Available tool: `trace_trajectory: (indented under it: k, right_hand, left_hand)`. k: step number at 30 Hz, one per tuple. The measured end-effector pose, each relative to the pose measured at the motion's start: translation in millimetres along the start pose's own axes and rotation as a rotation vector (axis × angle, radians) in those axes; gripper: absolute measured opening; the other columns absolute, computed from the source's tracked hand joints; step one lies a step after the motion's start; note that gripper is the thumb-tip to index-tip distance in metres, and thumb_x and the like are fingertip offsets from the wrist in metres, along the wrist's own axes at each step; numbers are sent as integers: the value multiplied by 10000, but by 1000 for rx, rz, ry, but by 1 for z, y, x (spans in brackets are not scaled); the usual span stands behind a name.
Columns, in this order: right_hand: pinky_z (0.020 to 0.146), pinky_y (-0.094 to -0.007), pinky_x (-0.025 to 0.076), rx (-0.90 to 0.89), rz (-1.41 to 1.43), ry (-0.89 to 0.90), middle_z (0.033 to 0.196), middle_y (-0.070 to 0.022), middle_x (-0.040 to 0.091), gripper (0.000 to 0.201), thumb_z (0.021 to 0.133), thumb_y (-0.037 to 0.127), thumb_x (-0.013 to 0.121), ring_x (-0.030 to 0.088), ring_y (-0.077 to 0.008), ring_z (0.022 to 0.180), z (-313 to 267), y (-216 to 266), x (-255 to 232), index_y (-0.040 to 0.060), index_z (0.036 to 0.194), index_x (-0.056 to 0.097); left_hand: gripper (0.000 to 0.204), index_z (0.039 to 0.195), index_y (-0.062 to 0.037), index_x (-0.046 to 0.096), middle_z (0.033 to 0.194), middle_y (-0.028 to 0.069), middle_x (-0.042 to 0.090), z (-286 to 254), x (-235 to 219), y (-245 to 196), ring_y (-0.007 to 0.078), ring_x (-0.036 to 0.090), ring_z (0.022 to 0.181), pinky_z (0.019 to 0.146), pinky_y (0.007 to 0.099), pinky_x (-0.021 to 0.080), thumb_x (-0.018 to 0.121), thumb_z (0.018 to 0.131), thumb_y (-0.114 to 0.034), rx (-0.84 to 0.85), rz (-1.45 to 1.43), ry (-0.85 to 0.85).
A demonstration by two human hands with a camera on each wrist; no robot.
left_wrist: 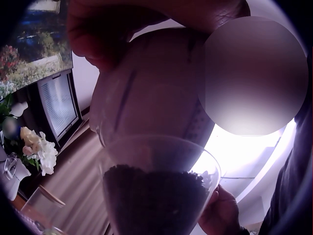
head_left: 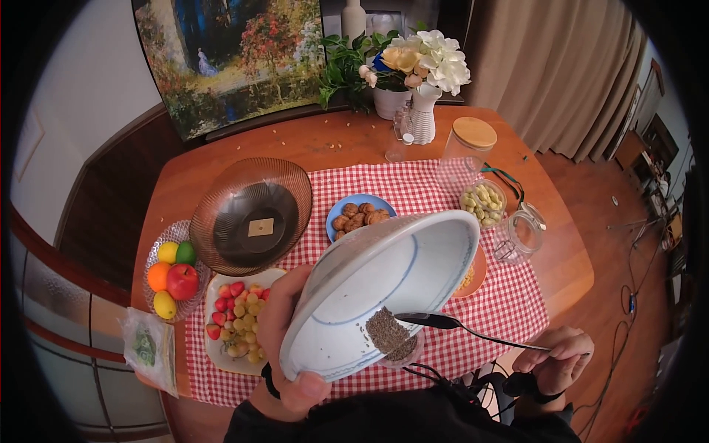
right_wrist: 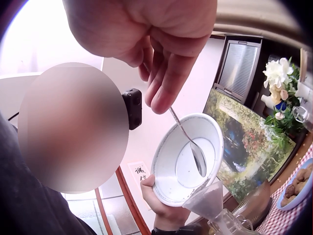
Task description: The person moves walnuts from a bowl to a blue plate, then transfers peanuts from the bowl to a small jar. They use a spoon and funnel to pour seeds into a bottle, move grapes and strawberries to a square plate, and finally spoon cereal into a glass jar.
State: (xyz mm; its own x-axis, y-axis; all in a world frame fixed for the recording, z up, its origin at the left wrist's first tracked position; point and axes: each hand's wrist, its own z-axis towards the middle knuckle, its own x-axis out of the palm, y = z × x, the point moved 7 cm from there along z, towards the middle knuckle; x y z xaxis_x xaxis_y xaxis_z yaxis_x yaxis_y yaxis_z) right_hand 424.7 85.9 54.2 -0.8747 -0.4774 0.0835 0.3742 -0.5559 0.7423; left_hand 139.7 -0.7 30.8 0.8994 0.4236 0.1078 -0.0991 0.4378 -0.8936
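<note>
My left hand (head_left: 279, 310) grips a white bowl (head_left: 354, 284) with blue rings by its rim, thumb inside the near edge. The bowl leans steeply to the right, with small dark grains (head_left: 385, 331) gathered at its low side. A metal spoon (head_left: 473, 334), its handle pinched by my right hand (head_left: 557, 358), reaches in with its head beside the grains. Under the low rim stands a clear funnel (right_wrist: 205, 201), set in the mouth of a glass bottle (right_wrist: 232, 223). Dark grains (left_wrist: 154, 200) fill much of the funnel in the left wrist view.
Around the bowl are a plate of grapes and strawberries (head_left: 210, 347), a brown ribbed bowl (head_left: 210, 236), a fruit bowl (head_left: 193, 301) and a blue plate (head_left: 332, 214) of walnuts. Glass jars (head_left: 484, 203) and vases (head_left: 422, 122) stand farther back on the table.
</note>
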Motion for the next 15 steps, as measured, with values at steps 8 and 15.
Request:
trace_trajectory:
  k: [8, 15]
  right_hand:
    - [380, -276, 513, -10, -23, 34, 670, -137, 544, 277, 947, 264, 529, 553, -179, 453, -1, -2, -1, 8, 876, 450]
    - [406, -295, 537, -2, -56, 102, 623, -125, 544, 268, 943, 281, 526, 589, -210, 461, -2, 7, 15, 27, 875, 476]
  left_hand:
    - [1002, 1270, 133, 319, 1147, 250, 498, -1, -1, 1, 280, 535, 1043, 879, 373, 428, 583, 688, -639, 16, 4, 5]
    - [982, 1265, 132, 330, 1136, 248, 503, 1, 2, -3, 274, 543, 1029, 869, 371, 434, 589, 675, -609, -7, -39, 3]
